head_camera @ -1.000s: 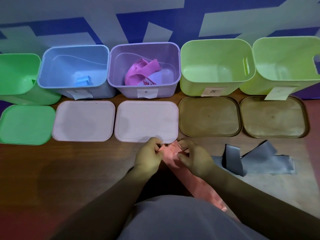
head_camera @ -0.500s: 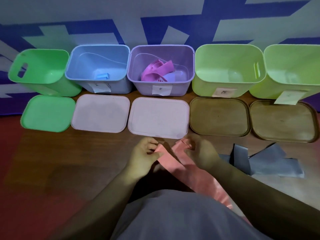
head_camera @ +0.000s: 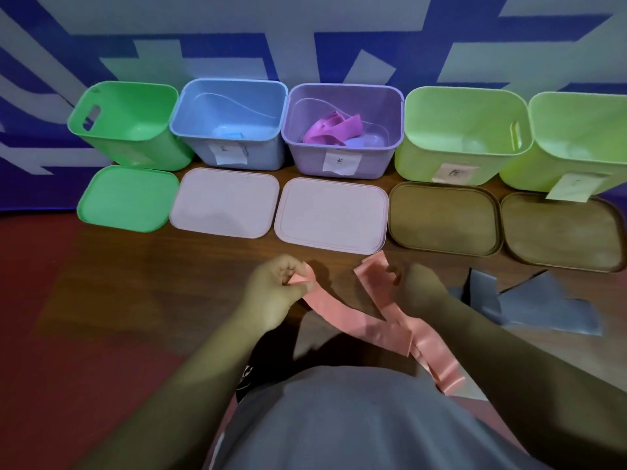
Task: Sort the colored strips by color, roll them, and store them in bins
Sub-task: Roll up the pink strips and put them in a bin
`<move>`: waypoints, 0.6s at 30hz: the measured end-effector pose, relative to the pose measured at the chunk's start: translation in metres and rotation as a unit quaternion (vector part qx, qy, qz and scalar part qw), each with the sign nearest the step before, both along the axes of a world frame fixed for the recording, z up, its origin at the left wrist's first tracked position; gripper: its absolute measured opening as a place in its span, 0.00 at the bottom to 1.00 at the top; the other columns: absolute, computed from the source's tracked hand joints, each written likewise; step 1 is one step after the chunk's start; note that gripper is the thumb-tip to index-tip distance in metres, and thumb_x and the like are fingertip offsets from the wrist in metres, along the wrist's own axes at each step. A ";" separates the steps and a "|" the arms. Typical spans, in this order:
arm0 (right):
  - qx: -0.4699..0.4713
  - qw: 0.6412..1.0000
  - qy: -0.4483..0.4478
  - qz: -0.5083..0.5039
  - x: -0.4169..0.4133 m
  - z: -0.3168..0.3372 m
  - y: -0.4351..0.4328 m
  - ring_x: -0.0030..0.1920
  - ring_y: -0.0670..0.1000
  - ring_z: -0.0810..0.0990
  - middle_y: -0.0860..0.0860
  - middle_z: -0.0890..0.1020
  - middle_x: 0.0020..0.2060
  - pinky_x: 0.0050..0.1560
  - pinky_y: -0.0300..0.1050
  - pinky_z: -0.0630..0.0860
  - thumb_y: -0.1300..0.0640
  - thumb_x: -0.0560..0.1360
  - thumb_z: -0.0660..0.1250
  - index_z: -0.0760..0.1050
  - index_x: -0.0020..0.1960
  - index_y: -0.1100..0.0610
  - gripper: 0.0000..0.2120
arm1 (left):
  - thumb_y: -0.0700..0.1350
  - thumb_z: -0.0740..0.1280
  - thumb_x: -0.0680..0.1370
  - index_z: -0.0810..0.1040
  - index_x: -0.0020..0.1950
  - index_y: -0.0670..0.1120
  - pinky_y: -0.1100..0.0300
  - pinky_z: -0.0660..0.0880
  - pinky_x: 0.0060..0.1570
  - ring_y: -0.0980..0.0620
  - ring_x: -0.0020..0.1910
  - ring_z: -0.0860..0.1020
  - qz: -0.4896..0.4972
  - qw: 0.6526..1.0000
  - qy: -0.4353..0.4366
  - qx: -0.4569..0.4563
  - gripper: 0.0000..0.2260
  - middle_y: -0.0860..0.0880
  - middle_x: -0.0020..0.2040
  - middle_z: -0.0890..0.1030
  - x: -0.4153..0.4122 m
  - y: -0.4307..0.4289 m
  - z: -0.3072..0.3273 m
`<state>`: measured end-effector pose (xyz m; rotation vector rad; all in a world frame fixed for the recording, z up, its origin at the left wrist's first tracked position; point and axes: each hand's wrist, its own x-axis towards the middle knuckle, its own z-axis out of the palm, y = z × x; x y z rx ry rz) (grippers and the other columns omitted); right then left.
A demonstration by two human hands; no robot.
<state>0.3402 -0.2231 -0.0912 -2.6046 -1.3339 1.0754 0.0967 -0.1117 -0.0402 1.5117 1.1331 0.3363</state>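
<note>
A person's left hand and right hand each hold a run of salmon-pink strip just above a wooden surface at lower centre of the frame. The left thumb and curled fingers pinch one end. The right fingers are curled round the other run, whose free end sticks up toward the lids. The two runs cross below the hands and trail off to the lower right. Whether this is one folded strip or two cannot be told.

The strip looks thin, limp and very light, with a faint sheen that suggests it could slide between the fingers. It is probably best gripped flat across its width right at an end, then rolled from there with the rest kept lightly taut.

A heap of grey strips lies at right, beside the right forearm. Across the upper frame stand five open bins: a green bin, a blue bin, a purple bin holding magenta strips, and two lime-green bins, each with its lid lying in front of it.
</note>
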 end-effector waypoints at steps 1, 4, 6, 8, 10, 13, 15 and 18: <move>-0.007 1.000 0.004 -0.010 -0.002 0.002 -0.001 0.56 0.55 0.80 0.53 0.81 0.58 0.51 0.42 0.75 0.61 0.74 0.65 0.73 0.68 0.53 0.22 | 0.29 0.73 0.72 0.79 0.41 0.43 0.72 0.71 0.38 0.66 0.31 0.76 0.000 1.000 0.004 0.003 0.10 0.61 0.29 0.79 -0.004 -0.002 0.001; -0.002 0.999 0.029 -0.034 -0.011 0.013 -0.002 0.53 0.55 0.81 0.53 0.83 0.55 0.49 0.42 0.75 0.60 0.73 0.68 0.74 0.66 0.56 0.22 | 0.31 0.73 0.73 0.81 0.41 0.46 0.74 0.70 0.37 0.66 0.30 0.76 0.001 1.000 0.010 0.008 0.10 0.63 0.28 0.79 -0.015 -0.006 -0.004; 0.039 0.996 0.071 -0.047 -0.022 0.025 -0.003 0.48 0.53 0.80 0.54 0.83 0.54 0.45 0.39 0.72 0.60 0.73 0.69 0.75 0.64 0.56 0.19 | 0.35 0.75 0.73 0.82 0.40 0.51 0.70 0.73 0.41 0.65 0.34 0.78 0.005 0.999 0.025 0.020 0.10 0.63 0.32 0.81 -0.024 -0.005 -0.006; 0.100 0.987 0.106 -0.070 -0.035 0.032 -0.003 0.44 0.50 0.79 0.51 0.84 0.50 0.37 0.35 0.70 0.57 0.74 0.69 0.77 0.58 0.51 0.13 | 0.38 0.75 0.73 0.83 0.39 0.55 0.62 0.77 0.51 0.60 0.45 0.82 0.016 0.999 0.033 0.031 0.11 0.59 0.43 0.85 -0.033 -0.002 -0.010; 0.137 0.982 0.113 -0.065 -0.051 0.043 -0.001 0.42 0.48 0.81 0.46 0.84 0.44 0.35 0.28 0.69 0.53 0.73 0.72 0.77 0.50 0.45 0.07 | 0.39 0.75 0.74 0.83 0.38 0.57 0.58 0.78 0.56 0.57 0.49 0.83 0.018 0.999 0.039 0.034 0.12 0.58 0.46 0.86 -0.044 0.000 -0.011; 0.142 0.978 0.147 -0.035 -0.077 0.055 0.008 0.41 0.42 0.81 0.42 0.83 0.40 0.38 0.27 0.72 0.49 0.71 0.75 0.80 0.47 0.46 0.06 | 0.39 0.75 0.74 0.84 0.40 0.56 0.54 0.79 0.56 0.55 0.49 0.84 0.017 0.998 0.052 0.036 0.11 0.55 0.46 0.86 -0.065 0.006 -0.013; 0.146 0.975 0.169 -0.016 -0.094 0.060 0.020 0.40 0.42 0.81 0.43 0.84 0.39 0.40 0.31 0.75 0.52 0.71 0.75 0.81 0.47 0.48 0.06 | 0.40 0.75 0.74 0.84 0.42 0.54 0.56 0.79 0.54 0.56 0.49 0.83 0.013 0.997 0.069 0.041 0.08 0.55 0.46 0.86 -0.081 0.012 -0.015; 0.143 0.974 0.173 0.022 -0.120 0.063 0.041 0.42 0.42 0.82 0.44 0.85 0.42 0.46 0.38 0.79 0.52 0.71 0.74 0.81 0.48 0.48 0.07 | 0.40 0.74 0.75 0.85 0.43 0.54 0.64 0.77 0.48 0.61 0.45 0.82 0.014 0.995 0.087 0.043 0.08 0.56 0.45 0.86 -0.110 0.022 -0.018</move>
